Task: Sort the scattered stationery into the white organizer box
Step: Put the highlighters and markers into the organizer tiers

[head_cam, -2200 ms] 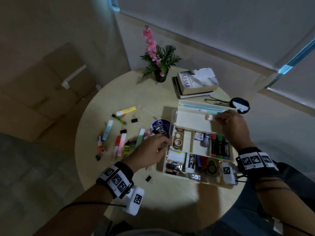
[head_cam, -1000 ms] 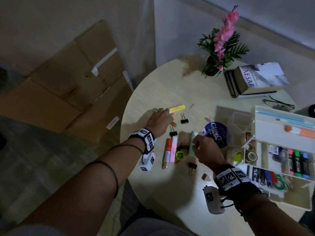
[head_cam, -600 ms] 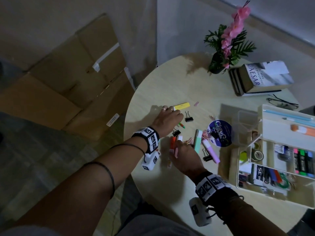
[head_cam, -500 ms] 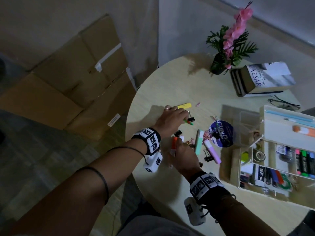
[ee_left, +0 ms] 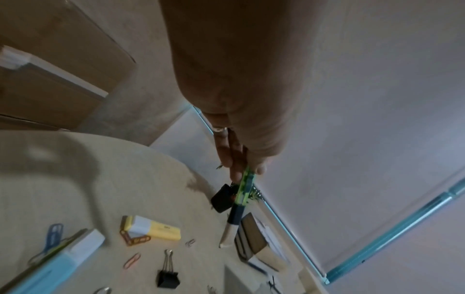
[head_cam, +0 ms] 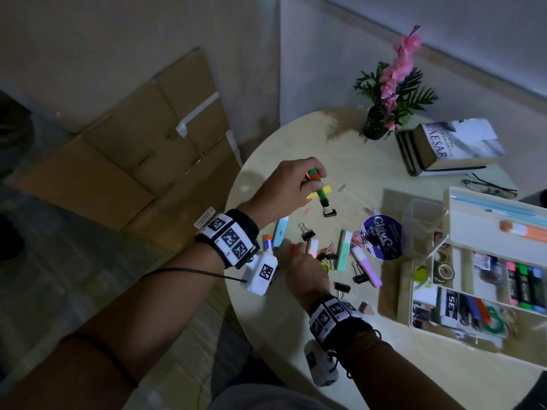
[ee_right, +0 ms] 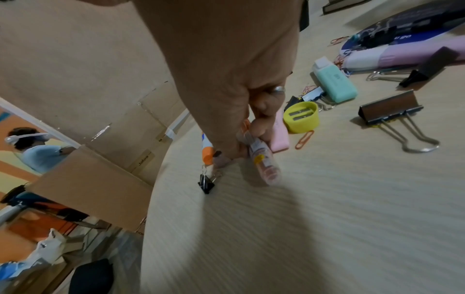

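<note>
My left hand (head_cam: 315, 179) hovers over the table's far left and pinches a green pen with a red end (head_cam: 317, 186), which hangs tip down (ee_left: 245, 186). Nearer me, my right hand (head_cam: 299, 251) reaches into the scattered pile and grips an orange-pink tube (ee_right: 263, 159) low over the table. Around it lie a pink highlighter (head_cam: 313, 247), a mint one (head_cam: 344, 250), a purple one (head_cam: 367, 269), a blue one (head_cam: 280, 232), a yellow one (head_cam: 325, 190), a yellow sharpener (ee_right: 301, 117), binder clips and paper clips. The white organizer box (head_cam: 444, 329) stands open at the right, partly filled.
A round blue lid (head_cam: 383, 236) lies between the pile and the box. A flower pot (head_cam: 376, 128), stacked books (head_cam: 453, 146) and glasses (head_cam: 485, 184) sit at the back. The round table's edge runs just left of my hands, with cardboard boxes (head_cam: 133, 161) beyond.
My left hand has risen off the table with the green pen in its fingers. My right hand has curled round the orange-pink tube in the pile.
</note>
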Motion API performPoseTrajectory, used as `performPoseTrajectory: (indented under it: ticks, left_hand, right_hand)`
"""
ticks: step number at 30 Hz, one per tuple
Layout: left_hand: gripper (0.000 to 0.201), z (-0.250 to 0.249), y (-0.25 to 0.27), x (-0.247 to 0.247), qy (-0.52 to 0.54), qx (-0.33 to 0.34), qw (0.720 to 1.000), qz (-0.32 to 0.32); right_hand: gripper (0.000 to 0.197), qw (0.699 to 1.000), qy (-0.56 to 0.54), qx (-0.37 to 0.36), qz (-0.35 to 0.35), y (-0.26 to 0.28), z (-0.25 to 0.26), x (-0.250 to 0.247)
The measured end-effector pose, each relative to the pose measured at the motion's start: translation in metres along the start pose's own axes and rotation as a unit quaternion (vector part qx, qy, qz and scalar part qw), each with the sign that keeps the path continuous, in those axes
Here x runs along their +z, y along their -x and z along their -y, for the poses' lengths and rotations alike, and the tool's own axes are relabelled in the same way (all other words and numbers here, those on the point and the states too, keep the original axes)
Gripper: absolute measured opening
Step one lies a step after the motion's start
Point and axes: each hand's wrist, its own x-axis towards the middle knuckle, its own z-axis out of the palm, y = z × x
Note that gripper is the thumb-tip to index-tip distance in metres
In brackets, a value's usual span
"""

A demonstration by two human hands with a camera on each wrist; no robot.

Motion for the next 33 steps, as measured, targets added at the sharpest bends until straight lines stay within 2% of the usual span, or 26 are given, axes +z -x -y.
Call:
performPoseTrajectory:
  ticks: [5,11,15,17,19,23,27,33]
  left_hand:
    - [0.006,-0.023,0.004,-0.009,-0.004,-0.007,1.000,-0.001]
    - [0.010,-0.062,-0.017,0.007,-0.002,0.014,1.000,0.022]
    - [0.018,-0.087,-0.048,0.047,0.000,0.049,0.998,0.026]
    - [0.022,-0.100,-0.066,0.076,-0.026,0.070,0.997,0.032]
    - [0.024,-0.114,-0.083,0.108,-0.048,0.082,0.995,0.033]
    - [0.024,-0.147,-0.107,0.171,-0.108,0.067,0.992,0.023]
    - [0.028,-0.167,-0.122,0.223,-0.163,0.050,0.985,0.030]
    - [0.039,-0.168,-0.130,0.262,-0.263,0.030,0.962,0.066]
  right_hand:
    - [0.020,0.996,-0.023,-0.088,-0.005,0.009,-0.004,-0.004]
    - [0.020,0.993,-0.077,-0.076,-0.050,0.047,-0.048,-0.063]
    - [0.030,0.981,-0.064,-0.139,-0.120,0.085,-0.117,-0.132]
    - [0.027,0.975,-0.059,-0.148,-0.152,0.097,-0.163,-0.168]
    - [0.020,0.969,-0.053,-0.144,-0.192,0.104,-0.213,-0.202]
    - [0.019,0.955,0.001,-0.082,-0.284,0.110,-0.310,-0.254]
    - [0.015,0.941,0.014,-0.045,-0.334,0.101,-0.387,-0.278]
    - [0.021,0.946,0.000,-0.038,-0.323,0.058,-0.448,-0.279]
